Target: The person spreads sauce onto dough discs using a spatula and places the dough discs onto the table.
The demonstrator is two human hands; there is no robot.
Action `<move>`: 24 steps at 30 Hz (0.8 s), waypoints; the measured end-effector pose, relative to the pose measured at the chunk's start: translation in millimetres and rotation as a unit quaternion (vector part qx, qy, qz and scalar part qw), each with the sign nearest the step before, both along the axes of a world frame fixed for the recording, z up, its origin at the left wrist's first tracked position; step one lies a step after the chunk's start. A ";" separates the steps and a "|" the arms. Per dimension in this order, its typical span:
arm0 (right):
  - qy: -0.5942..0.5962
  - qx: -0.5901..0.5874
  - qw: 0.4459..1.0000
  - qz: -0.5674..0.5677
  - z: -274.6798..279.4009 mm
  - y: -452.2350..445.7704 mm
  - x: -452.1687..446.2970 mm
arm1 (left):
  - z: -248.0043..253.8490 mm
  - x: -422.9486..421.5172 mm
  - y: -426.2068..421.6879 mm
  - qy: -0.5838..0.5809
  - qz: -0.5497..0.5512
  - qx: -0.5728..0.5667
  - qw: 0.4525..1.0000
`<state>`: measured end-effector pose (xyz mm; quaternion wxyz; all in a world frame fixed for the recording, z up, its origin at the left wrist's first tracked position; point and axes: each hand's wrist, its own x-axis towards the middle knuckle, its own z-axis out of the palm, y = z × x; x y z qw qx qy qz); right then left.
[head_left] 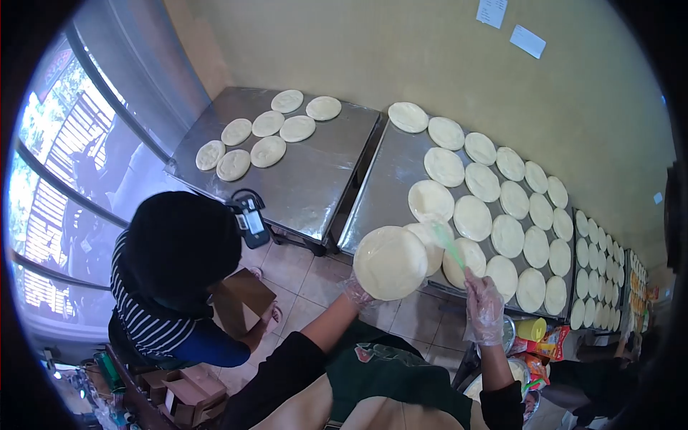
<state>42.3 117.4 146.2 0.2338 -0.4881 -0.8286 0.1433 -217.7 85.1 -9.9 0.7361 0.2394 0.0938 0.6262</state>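
Dough rounds (507,237) on right-hand table (380,188), more rounds (268,152) on left-hand table (315,183), wall (344,54) behind, person (165,301) at left

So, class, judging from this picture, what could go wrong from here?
The left hand holds a pale round near the edge of a metal table; a slip could drop it on the floor. The green tool in the right hand shows against closely set rounds, so it might mark one.

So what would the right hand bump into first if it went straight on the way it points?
Probably the pale round just beyond the right hand, under the green tool it holds, though the height between them is unclear.
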 end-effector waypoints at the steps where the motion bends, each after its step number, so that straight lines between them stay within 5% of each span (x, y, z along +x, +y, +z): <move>1: -0.028 0.030 0.997 0.061 2.8 2.3 -8.5 | -7.6 -4.6 3.5 0.076 0.020 0.013 0.997; 5: -0.100 0.062 0.979 0.170 3.7 13.8 -47.5 | -30.0 -32.8 9.0 0.386 0.091 0.054 0.916; 6: -0.104 0.080 0.976 0.172 -1.2 19.3 -55.4 | -24.9 -38.8 10.3 0.386 0.093 0.052 0.916; 8: -0.088 0.088 0.977 0.173 -8.9 37.3 -63.1 | -2.4 -49.3 13.5 0.596 0.159 0.154 0.772; 9: -0.082 0.086 0.978 0.172 -11.6 46.9 -65.8 | 2.9 -52.4 12.7 0.596 0.162 0.151 0.772; 11: -0.085 0.093 0.978 0.164 -11.6 58.2 -73.2 | 14.5 -59.3 14.3 0.290 0.052 0.010 0.955; 15: -0.070 0.111 0.969 0.207 -3.5 54.3 -100.8 | -0.5 -76.3 22.0 0.128 0.052 -0.030 0.990; 17: -0.126 0.134 0.943 0.279 -8.3 51.4 -112.3 | -5.7 -84.1 26.6 -0.242 -0.100 -0.127 0.957; 24: -0.134 0.189 0.955 0.184 -26.7 88.7 -115.0 | 2.3 -92.6 27.5 -0.048 0.033 -0.076 0.995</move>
